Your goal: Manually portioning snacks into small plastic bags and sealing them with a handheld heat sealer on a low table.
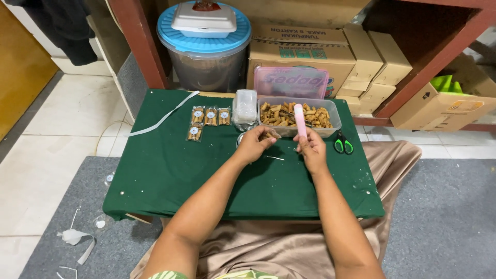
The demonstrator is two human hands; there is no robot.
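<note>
My left hand (254,144) holds a small clear packet of brown snacks (272,135) over the green table (170,170). My right hand (310,150) grips a pink stick-shaped tool (299,120) upright, close beside the packet. Just behind both hands stands a clear plastic tub of brown snack pieces (297,114). Several filled, sealed little packets (209,118) lie in a row at the back left of the cloth. A stack of empty clear bags (244,108) sits next to the tub.
Green-handled scissors (342,144) lie right of my hands. A white strip (164,118) hangs off the table's left side. Behind stand a blue-lidded bucket (205,49), a pink lid (292,81) and cardboard boxes (305,49) on a red shelf. Paper scraps (77,240) litter the floor.
</note>
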